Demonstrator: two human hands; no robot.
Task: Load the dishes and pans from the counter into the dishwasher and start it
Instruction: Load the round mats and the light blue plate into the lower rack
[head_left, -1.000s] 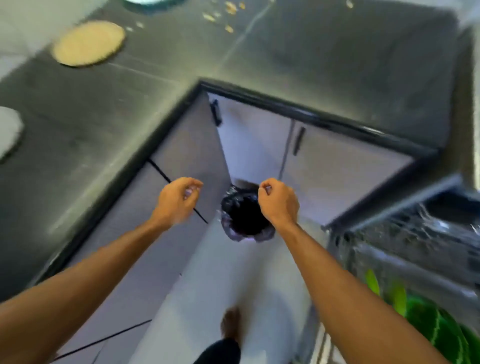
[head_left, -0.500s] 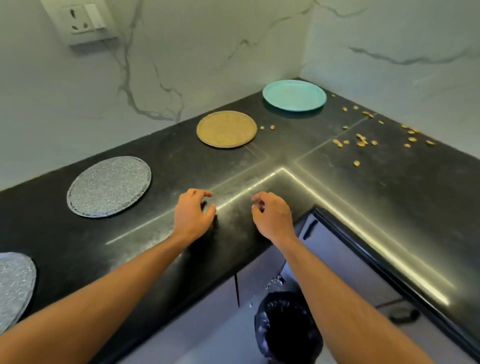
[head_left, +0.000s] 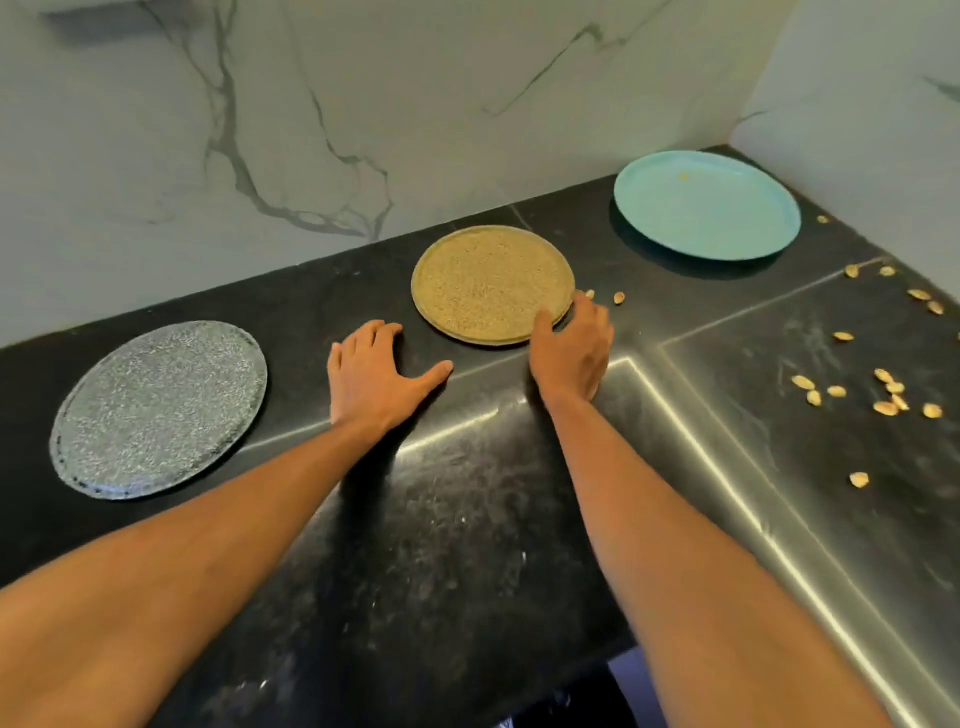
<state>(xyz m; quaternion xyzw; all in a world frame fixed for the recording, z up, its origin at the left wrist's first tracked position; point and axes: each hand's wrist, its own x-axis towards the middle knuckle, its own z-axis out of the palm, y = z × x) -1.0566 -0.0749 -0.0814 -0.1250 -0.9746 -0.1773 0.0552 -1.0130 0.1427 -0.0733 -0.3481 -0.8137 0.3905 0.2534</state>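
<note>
Three plates lie flat on the black counter (head_left: 467, 519). A gold speckled plate (head_left: 485, 280) sits in the middle near the wall, a silver textured plate (head_left: 156, 408) to the left, a teal plate (head_left: 704, 205) in the far right corner. My right hand (head_left: 571, 351) rests at the gold plate's near right rim, thumb on the rim and fingers curling around its edge. My left hand (head_left: 371, 379) lies flat and spread on the counter just left of that plate, holding nothing.
Several nut shells (head_left: 883, 389) are scattered over the right part of the counter, two more (head_left: 618, 298) just beyond my right hand. A marble wall (head_left: 363, 104) backs the counter. The counter's front edge runs along the bottom right.
My view has risen from the cabinets and bin to the counter top. Both hands have moved forward: the left has spread flat, the right has reached the gold plate's rim.
</note>
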